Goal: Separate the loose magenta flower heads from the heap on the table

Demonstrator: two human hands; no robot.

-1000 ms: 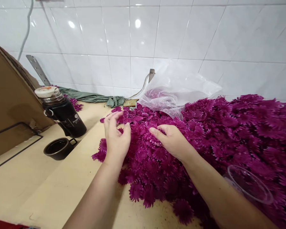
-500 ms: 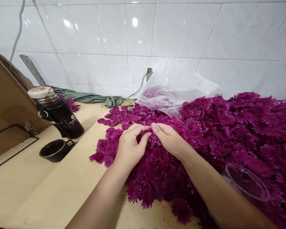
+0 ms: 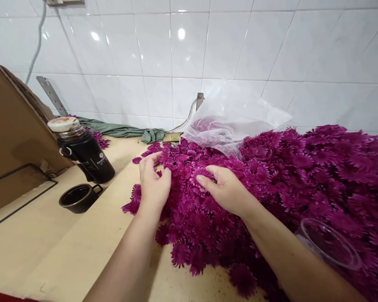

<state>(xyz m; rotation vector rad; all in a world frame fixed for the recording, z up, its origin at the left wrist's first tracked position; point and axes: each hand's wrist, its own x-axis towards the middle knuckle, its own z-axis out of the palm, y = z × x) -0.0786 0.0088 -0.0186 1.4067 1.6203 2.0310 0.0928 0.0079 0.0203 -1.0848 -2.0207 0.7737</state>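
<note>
A purple flower head (image 3: 199, 176) is pinched between the thumb and fingers of my right hand (image 3: 227, 188), just over the middle of the heap. My left hand (image 3: 154, 180) is at the heap's left side, thumb and fingers apart, its fingertips close to the flatter purple petal pieces (image 3: 189, 153) at the back. I cannot see anything in its grip, though some fingers are partly hidden. Beneath and around both hands spreads a large pile of purple flower heads (image 3: 305, 176), reaching to the right edge.
On the left stand a black thermos bottle (image 3: 96, 161) and a dark cup (image 3: 78, 199), beside a cardboard box (image 3: 15, 126). A clear plastic bag (image 3: 236, 117) lies against the tiled wall. A transparent plastic tub (image 3: 330, 243) sits by my right forearm, and green cloth (image 3: 119, 129) runs along the back.
Both hands were together at one flower. My left hand has let go and moved left with its fingers apart, while the right keeps hold of the flower head. The view has shifted slightly.
</note>
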